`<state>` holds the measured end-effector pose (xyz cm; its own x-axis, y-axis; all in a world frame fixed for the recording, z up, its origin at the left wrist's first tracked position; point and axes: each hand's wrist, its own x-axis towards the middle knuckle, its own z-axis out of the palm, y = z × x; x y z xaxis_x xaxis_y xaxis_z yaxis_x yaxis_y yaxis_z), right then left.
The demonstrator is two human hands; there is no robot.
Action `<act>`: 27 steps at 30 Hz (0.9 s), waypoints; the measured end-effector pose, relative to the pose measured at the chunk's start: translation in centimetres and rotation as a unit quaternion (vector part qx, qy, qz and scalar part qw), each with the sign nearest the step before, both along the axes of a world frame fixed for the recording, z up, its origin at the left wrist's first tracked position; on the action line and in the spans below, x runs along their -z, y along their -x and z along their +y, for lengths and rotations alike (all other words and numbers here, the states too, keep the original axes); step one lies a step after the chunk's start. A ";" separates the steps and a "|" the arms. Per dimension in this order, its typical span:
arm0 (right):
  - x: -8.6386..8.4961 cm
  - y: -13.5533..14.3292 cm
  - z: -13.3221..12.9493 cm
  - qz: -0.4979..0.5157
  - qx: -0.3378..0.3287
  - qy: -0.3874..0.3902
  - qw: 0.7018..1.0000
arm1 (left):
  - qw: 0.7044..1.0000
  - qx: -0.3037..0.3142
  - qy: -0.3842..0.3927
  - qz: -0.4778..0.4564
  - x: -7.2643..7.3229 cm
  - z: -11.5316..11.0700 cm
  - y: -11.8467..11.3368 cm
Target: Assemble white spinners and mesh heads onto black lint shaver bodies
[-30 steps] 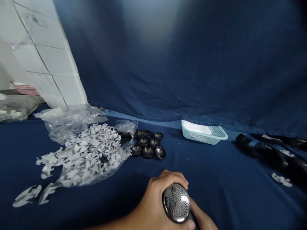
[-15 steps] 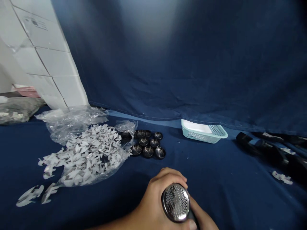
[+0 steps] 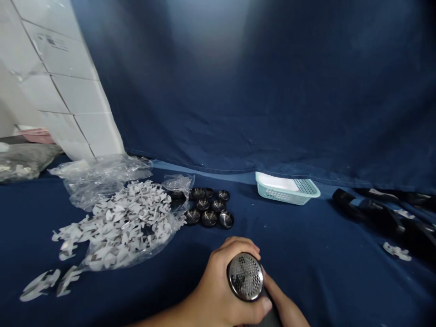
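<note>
A fabric shaver with a round, perforated metal head and a dark body is held low in the middle of the view, its mesh face turned up towards me. My left hand wraps round the head from the left, with the thumb pressed along its near side. From the right, my right hand closes on the dark body; most of its fingers are hidden. Beyond the hands lie several round black head covers with perforated metal middles, grouped on the blue cloth.
To the left, many small white plastic parts are heaped on clear plastic bags. A pale green basket holding something white stands at the back. Black shaver bodies lie at the right, near a loose white part. A blue curtain hangs behind.
The shaver and both hands have shifted slightly up and left in view. My left thumb lies further across the near side of the head. The surroundings have drifted a little with the camera.
</note>
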<state>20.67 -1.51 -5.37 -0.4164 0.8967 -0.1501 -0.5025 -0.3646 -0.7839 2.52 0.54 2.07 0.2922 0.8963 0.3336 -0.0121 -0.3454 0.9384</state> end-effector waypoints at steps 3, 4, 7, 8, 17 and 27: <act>-0.8 1.0 0.8 0.011 -0.002 0.005 1.000 | 1.000 -0.031 0.001 0.003 0.5 0.0 -0.4; -1.1 1.3 1.0 0.016 -0.003 0.007 1.000 | 0.999 -0.045 -0.003 0.001 0.7 -0.1 -0.6; -2.2 2.1 1.5 0.026 -0.012 0.014 0.999 | 0.997 -0.075 -0.015 -0.010 1.2 -0.1 -1.2; -2.5 2.2 1.5 0.029 -0.017 0.016 0.999 | 0.997 -0.078 -0.017 -0.013 1.4 -0.1 -1.3; -4.7 1.7 -0.2 0.038 -0.055 0.030 0.997 | 0.998 -0.008 -0.044 0.050 1.5 0.0 1.1; -4.6 1.3 0.6 0.046 -0.078 0.053 0.994 | 0.999 0.016 -0.028 0.020 1.9 0.1 1.4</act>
<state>19.39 -0.94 -0.77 -0.5660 0.8008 -0.1957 -0.5004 -0.5224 -0.6905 1.09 0.63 0.20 0.3340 0.8667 0.3705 0.0144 -0.3977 0.9174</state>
